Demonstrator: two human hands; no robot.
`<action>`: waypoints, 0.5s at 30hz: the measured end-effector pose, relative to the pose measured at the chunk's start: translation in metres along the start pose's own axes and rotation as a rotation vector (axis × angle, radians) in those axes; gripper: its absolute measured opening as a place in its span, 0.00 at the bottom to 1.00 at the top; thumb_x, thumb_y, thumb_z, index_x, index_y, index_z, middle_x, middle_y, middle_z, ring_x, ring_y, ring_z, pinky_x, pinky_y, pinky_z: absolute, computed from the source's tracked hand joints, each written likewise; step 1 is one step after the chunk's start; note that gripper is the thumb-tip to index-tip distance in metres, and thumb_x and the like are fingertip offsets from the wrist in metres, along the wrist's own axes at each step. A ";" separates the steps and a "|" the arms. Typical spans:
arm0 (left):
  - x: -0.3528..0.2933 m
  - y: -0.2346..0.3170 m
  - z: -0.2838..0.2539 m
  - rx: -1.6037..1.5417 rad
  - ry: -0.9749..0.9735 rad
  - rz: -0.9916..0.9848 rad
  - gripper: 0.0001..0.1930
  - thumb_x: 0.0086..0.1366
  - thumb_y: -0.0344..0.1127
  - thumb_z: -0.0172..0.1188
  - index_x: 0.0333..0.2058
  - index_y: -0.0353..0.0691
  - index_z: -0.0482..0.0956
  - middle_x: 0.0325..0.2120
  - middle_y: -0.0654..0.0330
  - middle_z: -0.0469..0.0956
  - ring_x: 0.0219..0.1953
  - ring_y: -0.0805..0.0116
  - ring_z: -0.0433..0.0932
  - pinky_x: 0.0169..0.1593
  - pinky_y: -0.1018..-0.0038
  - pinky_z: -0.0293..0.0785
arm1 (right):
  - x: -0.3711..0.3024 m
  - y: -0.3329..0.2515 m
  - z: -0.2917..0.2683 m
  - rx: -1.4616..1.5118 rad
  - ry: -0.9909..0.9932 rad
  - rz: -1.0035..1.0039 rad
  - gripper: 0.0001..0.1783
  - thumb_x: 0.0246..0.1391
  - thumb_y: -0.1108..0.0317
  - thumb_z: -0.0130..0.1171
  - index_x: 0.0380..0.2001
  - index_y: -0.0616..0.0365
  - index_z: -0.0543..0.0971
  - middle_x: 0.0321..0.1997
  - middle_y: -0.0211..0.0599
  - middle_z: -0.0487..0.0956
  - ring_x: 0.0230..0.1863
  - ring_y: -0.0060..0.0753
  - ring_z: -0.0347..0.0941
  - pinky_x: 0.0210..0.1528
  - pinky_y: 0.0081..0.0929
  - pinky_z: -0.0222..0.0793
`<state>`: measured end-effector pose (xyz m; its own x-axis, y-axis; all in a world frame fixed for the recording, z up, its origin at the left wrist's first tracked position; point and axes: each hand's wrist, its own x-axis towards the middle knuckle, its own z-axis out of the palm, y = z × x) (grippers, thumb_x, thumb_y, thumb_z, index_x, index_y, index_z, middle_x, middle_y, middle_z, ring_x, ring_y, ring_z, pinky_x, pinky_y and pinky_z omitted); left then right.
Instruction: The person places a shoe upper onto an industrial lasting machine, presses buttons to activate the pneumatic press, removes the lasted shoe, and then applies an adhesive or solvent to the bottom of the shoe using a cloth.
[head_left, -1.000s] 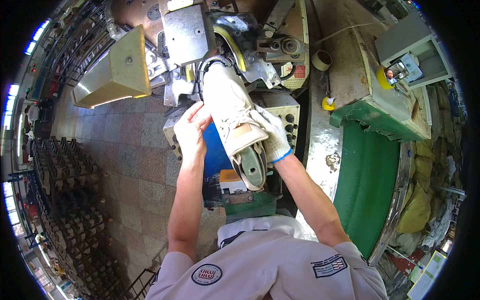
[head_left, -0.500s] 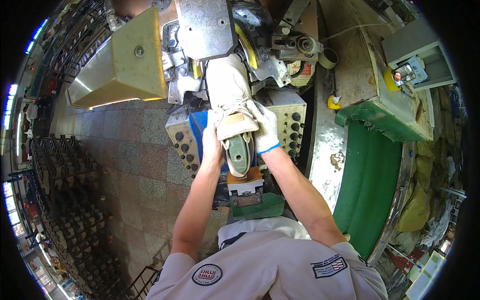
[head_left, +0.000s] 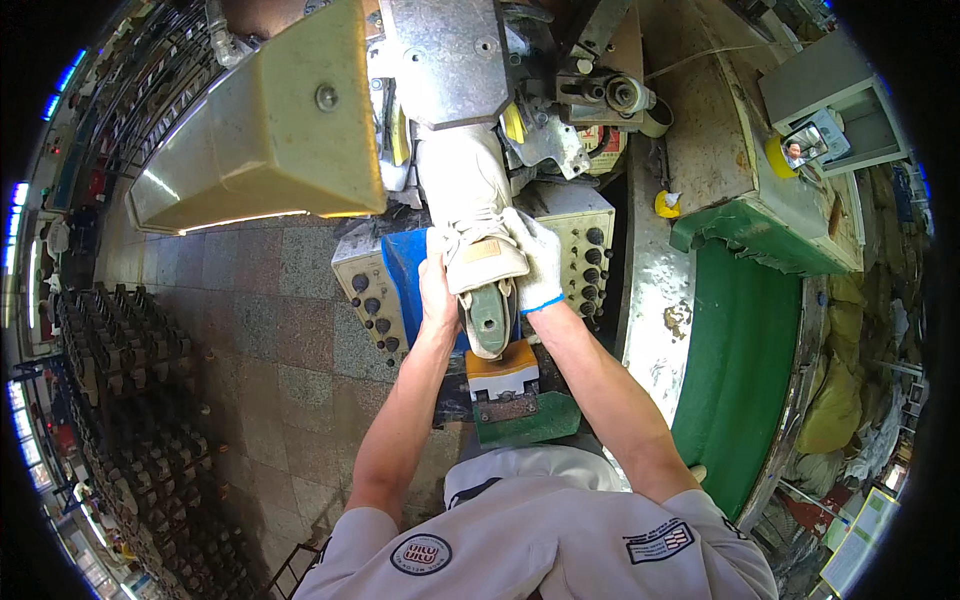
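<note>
A cream lace-up shoe upper (head_left: 464, 180) sits over a green shoe last (head_left: 488, 318), its toe end under the machine's metal plate (head_left: 446, 62). My bare left hand (head_left: 438, 290) is closed against the shoe's left side. On the opposite side my right hand (head_left: 536, 256), in a white knit glove with a blue cuff, grips the upper near the laces. Part of the fingers of both hands is hidden by the shoe. Below the last's heel end is a brown-topped support block (head_left: 502, 368) on a green bracket (head_left: 530, 418).
Control boxes with black knobs (head_left: 575, 255) flank the shoe. A large yellowish machine cover (head_left: 270, 130) juts in at upper left. Racks of dark shoe-shaped pieces (head_left: 125, 340) stand on the tiled floor at left. To the right runs a green-surfaced trough (head_left: 735, 370) beside a worn bench (head_left: 700, 150).
The machine's yellow-edged side plates have drawn in around the shoe's toe, and the large cover has swung rightward. My hands and the shoe have shifted slightly right, with both hands still holding it.
</note>
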<state>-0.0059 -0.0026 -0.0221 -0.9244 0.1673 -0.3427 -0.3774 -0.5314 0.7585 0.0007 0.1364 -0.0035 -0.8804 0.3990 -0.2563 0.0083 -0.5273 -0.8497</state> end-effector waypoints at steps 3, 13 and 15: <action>0.005 -0.003 -0.005 0.064 -0.006 0.056 0.30 0.82 0.54 0.42 0.51 0.30 0.82 0.43 0.57 0.86 0.41 0.70 0.85 0.46 0.72 0.82 | 0.006 0.011 -0.006 0.002 -0.005 0.024 0.22 0.65 0.61 0.67 0.52 0.70 0.83 0.45 0.37 0.86 0.42 0.23 0.78 0.46 0.24 0.76; 0.008 -0.010 -0.013 0.093 -0.009 0.110 0.29 0.82 0.53 0.43 0.51 0.29 0.82 0.43 0.58 0.86 0.41 0.71 0.84 0.46 0.74 0.81 | 0.004 0.013 -0.005 0.033 -0.025 0.010 0.19 0.66 0.60 0.66 0.48 0.69 0.85 0.39 0.32 0.85 0.37 0.20 0.76 0.40 0.23 0.74; 0.009 -0.007 -0.013 0.166 -0.021 0.139 0.31 0.82 0.55 0.43 0.52 0.29 0.81 0.44 0.57 0.85 0.43 0.71 0.83 0.48 0.74 0.80 | 0.008 0.010 -0.004 -0.002 -0.059 0.006 0.20 0.67 0.59 0.65 0.48 0.68 0.85 0.39 0.31 0.84 0.38 0.20 0.75 0.41 0.23 0.73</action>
<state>-0.0109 -0.0084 -0.0378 -0.9685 0.1197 -0.2181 -0.2483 -0.4069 0.8791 -0.0048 0.1373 -0.0164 -0.9068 0.3507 -0.2338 0.0145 -0.5284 -0.8489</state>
